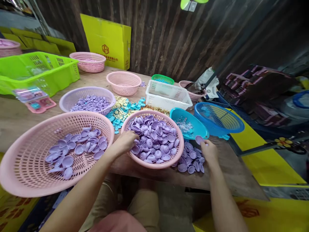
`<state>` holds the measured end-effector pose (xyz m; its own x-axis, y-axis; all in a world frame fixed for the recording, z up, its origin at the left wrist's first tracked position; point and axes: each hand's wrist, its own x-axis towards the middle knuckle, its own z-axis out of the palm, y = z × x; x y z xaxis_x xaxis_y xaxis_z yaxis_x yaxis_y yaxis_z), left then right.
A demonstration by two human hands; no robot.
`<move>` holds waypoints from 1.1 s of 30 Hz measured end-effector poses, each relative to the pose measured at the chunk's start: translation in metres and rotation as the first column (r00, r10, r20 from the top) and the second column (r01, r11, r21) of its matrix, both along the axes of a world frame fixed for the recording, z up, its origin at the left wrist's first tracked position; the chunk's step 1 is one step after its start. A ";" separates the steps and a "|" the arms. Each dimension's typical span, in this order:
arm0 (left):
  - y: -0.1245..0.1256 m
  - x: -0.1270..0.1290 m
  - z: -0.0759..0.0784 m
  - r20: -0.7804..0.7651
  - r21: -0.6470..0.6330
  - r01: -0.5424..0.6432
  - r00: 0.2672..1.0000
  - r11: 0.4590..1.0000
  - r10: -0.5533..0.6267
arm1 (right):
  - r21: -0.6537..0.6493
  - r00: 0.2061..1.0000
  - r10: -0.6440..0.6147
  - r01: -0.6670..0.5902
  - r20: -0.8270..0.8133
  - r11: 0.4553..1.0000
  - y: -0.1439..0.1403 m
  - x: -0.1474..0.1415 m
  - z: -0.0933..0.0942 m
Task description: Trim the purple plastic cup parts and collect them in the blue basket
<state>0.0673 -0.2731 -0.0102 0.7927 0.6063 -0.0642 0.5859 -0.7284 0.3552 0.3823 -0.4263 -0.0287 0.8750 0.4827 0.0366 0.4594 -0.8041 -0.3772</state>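
Observation:
My right hand [209,152] pinches a small purple oval dish-shaped piece [199,139] above a loose pile of like purple pieces [190,159] on the table. At the left side of the middle pink basket [154,166], my left hand [126,142] reaches over the rim with its fingers curled together. Its fingertips meet the heaped purple pieces [156,135] there, and what they hold is hidden. To the left, a larger pink basket [21,161] contains a smaller number of the same pieces [79,149].
Behind stand a lilac basket [63,101] of small purple parts, a white basket [166,100], a teal scoop-shaped bowl [177,114] and a blue basket [219,117]. Turquoise and cream parts [120,111] lie between them. A lime crate [65,75] is far left.

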 end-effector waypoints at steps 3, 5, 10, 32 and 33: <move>-0.003 0.003 -0.001 -0.199 0.104 0.079 0.978 0.991 -0.057 | -0.117 0.999 -0.041 0.043 0.022 0.992 -0.011 0.031 -0.022; -0.005 0.009 -0.001 -0.229 0.112 0.073 0.972 0.991 -0.046 | -0.150 1.000 -0.027 0.028 0.013 0.988 -0.016 0.037 -0.035; -0.003 0.015 -0.003 -0.191 0.087 0.049 0.981 0.995 -0.032 | -0.183 0.999 -0.028 0.030 0.015 0.983 -0.018 0.030 -0.046; -0.008 0.015 -0.008 -0.211 0.081 0.114 0.973 0.990 -0.095 | -0.363 0.352 0.925 -0.888 -0.140 0.283 0.099 -0.174 0.001; -0.007 0.015 -0.008 -0.208 0.078 0.111 0.974 0.991 -0.093 | -0.355 0.354 0.924 -0.890 -0.142 0.286 0.099 -0.173 0.001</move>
<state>0.0825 -0.2799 -0.0186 0.8266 0.5331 -0.1803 0.5599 -0.8113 0.1682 0.2095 -0.3274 -0.0279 -0.1304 0.9562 -0.2621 0.9867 0.0994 -0.1283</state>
